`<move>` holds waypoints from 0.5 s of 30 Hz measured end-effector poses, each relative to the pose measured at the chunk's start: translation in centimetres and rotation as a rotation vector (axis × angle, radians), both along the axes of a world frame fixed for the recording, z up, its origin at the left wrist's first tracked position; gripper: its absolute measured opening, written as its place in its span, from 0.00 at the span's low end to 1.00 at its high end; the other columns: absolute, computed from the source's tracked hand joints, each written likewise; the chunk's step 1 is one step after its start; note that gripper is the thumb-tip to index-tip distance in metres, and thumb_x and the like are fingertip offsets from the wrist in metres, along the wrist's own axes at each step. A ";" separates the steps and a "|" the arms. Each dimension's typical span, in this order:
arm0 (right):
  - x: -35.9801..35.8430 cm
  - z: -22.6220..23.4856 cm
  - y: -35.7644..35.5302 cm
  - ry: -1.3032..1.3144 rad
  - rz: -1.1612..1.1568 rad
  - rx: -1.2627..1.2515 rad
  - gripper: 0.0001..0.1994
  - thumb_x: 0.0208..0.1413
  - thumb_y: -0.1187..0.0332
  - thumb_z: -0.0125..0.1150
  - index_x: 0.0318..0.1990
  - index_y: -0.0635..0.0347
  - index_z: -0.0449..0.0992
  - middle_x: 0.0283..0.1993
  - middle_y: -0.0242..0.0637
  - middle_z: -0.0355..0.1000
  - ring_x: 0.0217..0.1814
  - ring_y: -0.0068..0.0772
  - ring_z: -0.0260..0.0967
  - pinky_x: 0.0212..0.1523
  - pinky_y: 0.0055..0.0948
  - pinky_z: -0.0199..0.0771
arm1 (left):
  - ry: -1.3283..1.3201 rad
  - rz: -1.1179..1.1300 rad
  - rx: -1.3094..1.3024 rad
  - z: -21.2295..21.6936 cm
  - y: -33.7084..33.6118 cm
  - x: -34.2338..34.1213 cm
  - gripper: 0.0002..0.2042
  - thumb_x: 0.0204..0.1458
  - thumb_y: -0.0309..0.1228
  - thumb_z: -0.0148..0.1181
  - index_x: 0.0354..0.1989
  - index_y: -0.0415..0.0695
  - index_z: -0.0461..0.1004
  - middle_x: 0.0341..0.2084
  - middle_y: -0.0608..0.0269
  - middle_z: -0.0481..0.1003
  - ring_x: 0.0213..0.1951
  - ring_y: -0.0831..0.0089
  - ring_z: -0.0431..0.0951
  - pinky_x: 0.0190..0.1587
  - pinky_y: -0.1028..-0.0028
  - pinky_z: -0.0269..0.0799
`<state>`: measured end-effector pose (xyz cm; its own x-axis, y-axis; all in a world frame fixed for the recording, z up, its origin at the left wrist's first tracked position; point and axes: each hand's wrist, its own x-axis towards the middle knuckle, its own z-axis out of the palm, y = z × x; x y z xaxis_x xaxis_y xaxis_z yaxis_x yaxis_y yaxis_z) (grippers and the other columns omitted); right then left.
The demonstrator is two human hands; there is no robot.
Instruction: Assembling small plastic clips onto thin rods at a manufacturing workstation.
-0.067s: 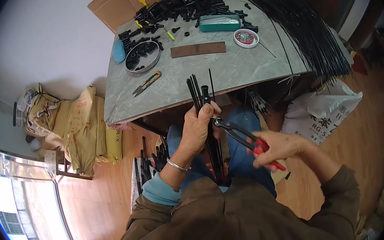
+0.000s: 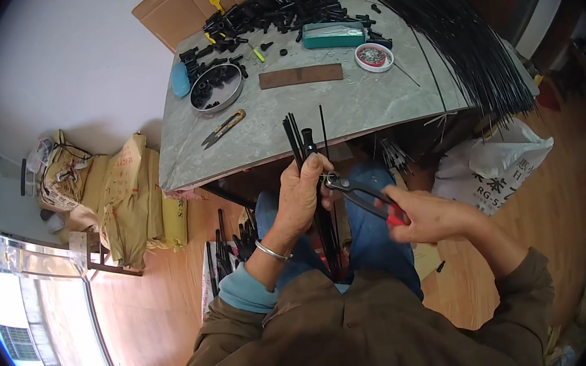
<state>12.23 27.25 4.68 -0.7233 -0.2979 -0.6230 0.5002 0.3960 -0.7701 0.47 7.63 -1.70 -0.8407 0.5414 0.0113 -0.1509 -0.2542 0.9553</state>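
Note:
My left hand (image 2: 302, 198) is closed around a bundle of thin black rods (image 2: 325, 240), whose upper ends stand above the fist. A black tubular fitting (image 2: 308, 138) sticks up beside the thumb. In my right hand (image 2: 433, 212) is a pair of pincers (image 2: 364, 193) with dark metal arms and red grips. The pincers' head lies at the left fingertips, right beside the bundle. Whatever is between the jaws is too small to make out. Fingers wrap over the grips and hide most of them.
On the grey table (image 2: 253, 141) lie a pile of black fittings (image 2: 282, 9), a round tray (image 2: 219, 103), thread snips (image 2: 224, 129), a brown strip (image 2: 301, 75), a green box (image 2: 334, 35) and a white dish (image 2: 374, 58). Long black rods (image 2: 480, 56) overhang its right edge. More black pieces (image 2: 232, 250) are beside my left leg.
My right hand has shifted up slightly and turned with the pincers, so less of the red grips shows. The black fitting in my left hand has moved a little to the left.

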 end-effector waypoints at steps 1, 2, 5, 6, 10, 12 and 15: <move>0.2 -1.2 0.2 0.563 0.018 0.214 0.20 0.51 0.74 0.58 0.52 0.66 0.64 0.29 0.38 0.69 0.17 0.27 0.64 0.18 0.25 0.69 | 0.002 -0.001 -0.004 -0.2 0.0 -0.1 0.27 0.58 0.56 0.47 0.35 0.38 0.67 0.11 0.67 0.62 0.10 0.79 0.62 0.13 0.79 0.58; 0.3 -1.7 0.3 1.126 0.040 0.427 0.19 0.52 0.75 0.56 0.52 0.66 0.65 0.30 0.38 0.70 0.18 0.27 0.65 0.19 0.26 0.70 | -0.023 -0.005 0.025 -0.4 -0.2 0.0 0.27 0.59 0.56 0.46 0.35 0.37 0.67 0.11 0.67 0.62 0.10 0.79 0.62 0.13 0.79 0.57; 1.2 -1.2 0.3 0.597 -0.140 -0.002 0.15 0.51 0.75 0.55 0.47 0.68 0.67 0.29 0.39 0.70 0.18 0.26 0.65 0.20 0.26 0.69 | -0.046 0.003 0.080 -0.6 -0.4 0.0 0.29 0.58 0.58 0.43 0.34 0.36 0.67 0.11 0.67 0.62 0.10 0.79 0.61 0.13 0.79 0.57; 1.6 -1.2 0.0 -0.008 -0.289 -0.437 0.14 0.51 0.75 0.56 0.46 0.68 0.67 0.29 0.40 0.70 0.17 0.27 0.65 0.20 0.26 0.69 | -0.045 0.008 0.108 -0.6 -0.4 0.0 0.30 0.58 0.59 0.43 0.33 0.36 0.67 0.10 0.67 0.61 0.10 0.80 0.61 0.13 0.80 0.56; 1.8 -1.7 0.2 -0.141 -0.104 -0.505 0.12 0.52 0.75 0.56 0.44 0.69 0.67 0.27 0.39 0.70 0.18 0.26 0.67 0.20 0.25 0.69 | -0.042 -0.049 0.160 -0.5 -0.3 0.7 0.28 0.59 0.56 0.46 0.29 0.37 0.68 0.11 0.68 0.63 0.11 0.82 0.62 0.14 0.82 0.58; 1.0 1.2 -0.3 0.064 0.061 0.068 0.11 0.53 0.75 0.55 0.43 0.69 0.67 0.25 0.36 0.69 0.18 0.25 0.68 0.19 0.24 0.69 | 0.026 0.011 0.028 -0.2 0.0 1.0 0.31 0.56 0.60 0.46 0.31 0.35 0.68 0.09 0.69 0.59 0.11 0.81 0.60 0.13 0.81 0.56; 1.1 -1.7 0.3 1.077 -0.074 0.297 0.11 0.54 0.74 0.55 0.43 0.68 0.66 0.24 0.36 0.70 0.18 0.25 0.69 0.18 0.26 0.70 | 0.003 0.062 0.032 0.5 -0.1 1.6 0.31 0.56 0.59 0.46 0.29 0.36 0.69 0.09 0.69 0.60 0.11 0.82 0.61 0.14 0.81 0.56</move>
<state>13.29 27.55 2.99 -0.9378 -0.1750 0.3000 -0.3405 0.6333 -0.6950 2.07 7.53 -1.16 -0.8724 0.4878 0.0302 -0.1311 -0.2931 0.9470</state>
